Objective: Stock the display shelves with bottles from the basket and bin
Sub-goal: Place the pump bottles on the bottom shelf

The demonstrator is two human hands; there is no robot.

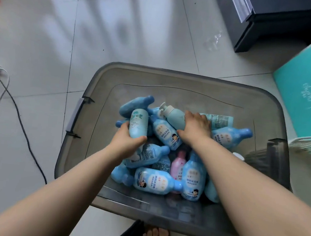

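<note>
left hand [129, 141] grips a bottle [138, 123], right hand [195, 128] clasps a pump bottle [173, 116]; yanking both, we could tumble the pile [152, 180] beneath.

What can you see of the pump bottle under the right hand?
The pump bottle has a matte, pale grey-green body that looks plastic, and a white pump head; no label shows. It lies on its side on top of the blue bottles heaped in the grey translucent bin, pump end towards the far left. The right hand covers its base end, fingers curled over it.
</note>
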